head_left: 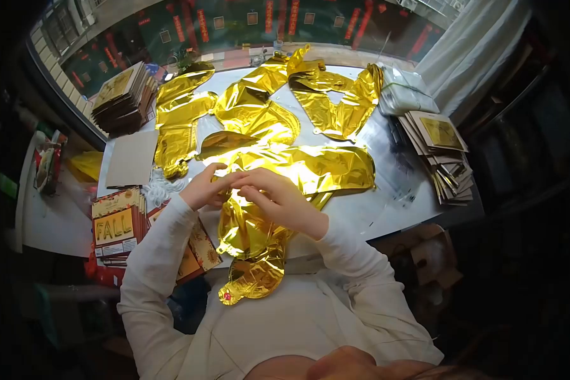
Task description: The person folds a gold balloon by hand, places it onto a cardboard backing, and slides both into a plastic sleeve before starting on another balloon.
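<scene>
My left hand (pixel 204 188) and my right hand (pixel 273 197) meet at the fingertips over a flat gold foil balloon (pixel 335 170) in front of me. The fingers of both hands are bent and pinched on the foil; the exact grip is partly hidden. This balloon's lower end (pixel 259 275) folds down over the table's front edge, with a small red spot near its tip. Beyond my hands lie more deflated gold foil balloons: an F-shaped one (pixel 174 136) at the left, a creased one (pixel 253 114) in the middle and an A-shaped one (pixel 335 104) at the right.
Cardboard packets are stacked at the back left (pixel 123 95) and the right (pixel 440 142). Printed FALL packages (pixel 115 226) stand at the front left, near white strings (pixel 163 187) and a grey card (pixel 131 159). Clear plastic bags (pixel 408 90) lie at the back right, by a curtain (pixel 472 50).
</scene>
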`<state>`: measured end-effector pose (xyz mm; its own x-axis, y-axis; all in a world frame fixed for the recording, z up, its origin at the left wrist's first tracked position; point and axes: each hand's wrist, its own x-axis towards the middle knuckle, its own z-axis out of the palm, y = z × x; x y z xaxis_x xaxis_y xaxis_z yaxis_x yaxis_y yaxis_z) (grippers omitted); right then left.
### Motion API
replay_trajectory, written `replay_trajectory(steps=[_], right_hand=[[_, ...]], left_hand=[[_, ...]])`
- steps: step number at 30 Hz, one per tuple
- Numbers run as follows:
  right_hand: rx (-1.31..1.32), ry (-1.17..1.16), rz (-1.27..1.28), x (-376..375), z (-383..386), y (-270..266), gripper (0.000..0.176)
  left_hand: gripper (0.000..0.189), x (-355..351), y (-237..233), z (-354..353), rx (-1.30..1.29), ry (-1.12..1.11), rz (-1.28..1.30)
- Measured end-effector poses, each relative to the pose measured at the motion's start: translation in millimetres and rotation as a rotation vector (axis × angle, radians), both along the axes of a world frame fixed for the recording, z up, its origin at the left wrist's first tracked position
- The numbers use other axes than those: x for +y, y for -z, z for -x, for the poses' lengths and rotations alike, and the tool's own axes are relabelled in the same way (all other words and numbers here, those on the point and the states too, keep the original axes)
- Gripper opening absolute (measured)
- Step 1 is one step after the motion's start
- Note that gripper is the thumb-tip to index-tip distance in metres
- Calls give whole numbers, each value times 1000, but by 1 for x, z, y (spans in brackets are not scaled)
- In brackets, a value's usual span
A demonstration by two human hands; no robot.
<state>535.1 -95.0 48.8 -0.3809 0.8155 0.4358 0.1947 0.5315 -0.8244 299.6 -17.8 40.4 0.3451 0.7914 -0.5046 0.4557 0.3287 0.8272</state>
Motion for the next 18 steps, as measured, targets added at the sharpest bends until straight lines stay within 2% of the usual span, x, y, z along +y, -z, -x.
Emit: replay_trajectory(steps=[1, 2, 3, 5, 6, 7, 8, 9, 11, 12, 13, 14, 16, 17, 18], right_hand=[[-134, 18, -103, -11, -12, -10, 20], [-288, -8, 11, -28, -25, -23, 17], [-281, -11, 24, -40, -36, -28, 17], [-696, -90, 206, -59, -51, -32, 19], [-698, -94, 215, -65, -51, -19, 19], [-611, -45, 31, -70, -53, 4, 23], [-518, 7, -152, -76, -53, 21, 28], [-516, 4, -143, -82, -52, 28, 28], [-699, 92, -358, -88, -50, 38, 39], [-712, 145, -325, -93, -50, 40, 47], [-711, 143, -324, -97, -53, 40, 47], [-781, 240, -289, -102, -57, 37, 48], [-861, 413, -263, -105, -64, 29, 51], [-860, 412, -262, -109, -66, 22, 51], [-906, 485, -165, -114, -69, 15, 48]], left_hand=[[83, -6, -2, -3, -17, -48, 45], [87, -9, 6, -1, -66, -34, 12], [91, -10, 16, 2, -115, -22, -26], [91, -5, 38, 7, -159, -33, -83], [89, -2, 44, 9, -45, 69, -322], [87, 0, 47, 10, 73, 171, -561], [83, 2, 47, 8, 0, 143, -408], [78, -9, 30, -3, -38, 89, -308], [72, -2, 58, 3, -15, 172, -538], [72, -3, 63, 1, -14, 171, -536], [71, -4, 68, 0, 42, 173, -655], [71, -3, 71, 0, 101, 177, -772], [75, -3, 70, -2, 99, 162, -688], [80, -3, 68, -4, 95, 146, -608], [80, -5, 62, -5, 95, 146, -607]])
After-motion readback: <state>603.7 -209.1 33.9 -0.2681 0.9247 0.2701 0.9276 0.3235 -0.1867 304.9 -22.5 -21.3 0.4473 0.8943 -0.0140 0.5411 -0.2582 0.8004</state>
